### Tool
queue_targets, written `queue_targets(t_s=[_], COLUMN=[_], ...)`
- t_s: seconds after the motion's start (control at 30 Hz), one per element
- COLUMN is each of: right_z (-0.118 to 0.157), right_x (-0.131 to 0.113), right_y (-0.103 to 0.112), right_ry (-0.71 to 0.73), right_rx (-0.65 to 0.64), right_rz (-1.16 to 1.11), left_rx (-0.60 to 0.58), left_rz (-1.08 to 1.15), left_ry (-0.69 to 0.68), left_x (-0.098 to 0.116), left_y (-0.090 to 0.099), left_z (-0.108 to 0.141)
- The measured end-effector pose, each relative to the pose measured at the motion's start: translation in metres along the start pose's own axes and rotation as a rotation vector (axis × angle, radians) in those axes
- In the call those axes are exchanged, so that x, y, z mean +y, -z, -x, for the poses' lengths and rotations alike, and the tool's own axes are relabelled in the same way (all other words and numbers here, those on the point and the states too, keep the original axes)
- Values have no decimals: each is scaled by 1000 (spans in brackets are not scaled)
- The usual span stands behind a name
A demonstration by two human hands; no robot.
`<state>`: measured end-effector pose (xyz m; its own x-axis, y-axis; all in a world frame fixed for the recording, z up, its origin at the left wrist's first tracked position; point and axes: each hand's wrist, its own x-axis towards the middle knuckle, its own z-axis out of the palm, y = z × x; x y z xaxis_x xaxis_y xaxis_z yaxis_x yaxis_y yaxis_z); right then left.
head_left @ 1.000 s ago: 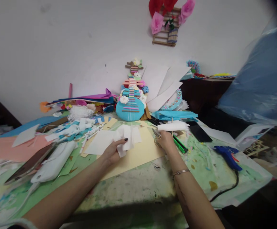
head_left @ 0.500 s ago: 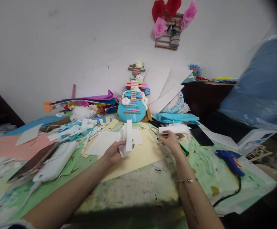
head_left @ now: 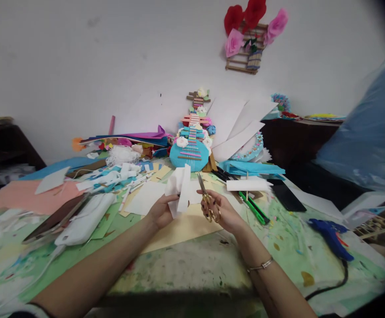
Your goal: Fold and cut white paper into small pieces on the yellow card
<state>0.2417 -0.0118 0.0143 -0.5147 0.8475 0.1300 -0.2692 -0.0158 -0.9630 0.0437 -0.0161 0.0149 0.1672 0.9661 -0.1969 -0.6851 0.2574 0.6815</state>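
My left hand (head_left: 161,212) is closed on white paper (head_left: 181,187), which is folded and stands up above the fingers. In my right hand (head_left: 224,210) is a pair of scissors (head_left: 206,196) with gold handles, its blades pointing up and away from me. The scissors are just right of the paper and apart from it. Under both hands lies a cream sheet (head_left: 172,232), with a piece of white paper (head_left: 144,198) on top of it at the left.
A green cutter (head_left: 254,207), a white roll (head_left: 247,185), a black phone (head_left: 287,194) and a blue glue gun (head_left: 331,236) lie to the right. Behind stands a blue paper lute (head_left: 190,154). Paper scraps (head_left: 119,174) and a white power bank (head_left: 86,218) lie left.
My right hand has lifted the scissors from beside the white roll and brought them left, near the white paper. My left hand still holds the paper. The view has shifted slightly left.
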Motion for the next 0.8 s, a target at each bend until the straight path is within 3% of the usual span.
queue_targets(t_s=[0.1,0.4,0.8], right_z=[3,2,0], right_x=[3,17,24], right_y=[-5,-2,-5], right_ry=[-6,-40,-67], right_rx=[-104,-456,-505], right_rz=[-132,-151,-106], left_rx=[41,65,60], left_rz=[35,162,241], left_ry=[-33,-153,-128], left_x=[3,14,15], left_y=[-1,6,-3], left_z=[-3,-13,-7])
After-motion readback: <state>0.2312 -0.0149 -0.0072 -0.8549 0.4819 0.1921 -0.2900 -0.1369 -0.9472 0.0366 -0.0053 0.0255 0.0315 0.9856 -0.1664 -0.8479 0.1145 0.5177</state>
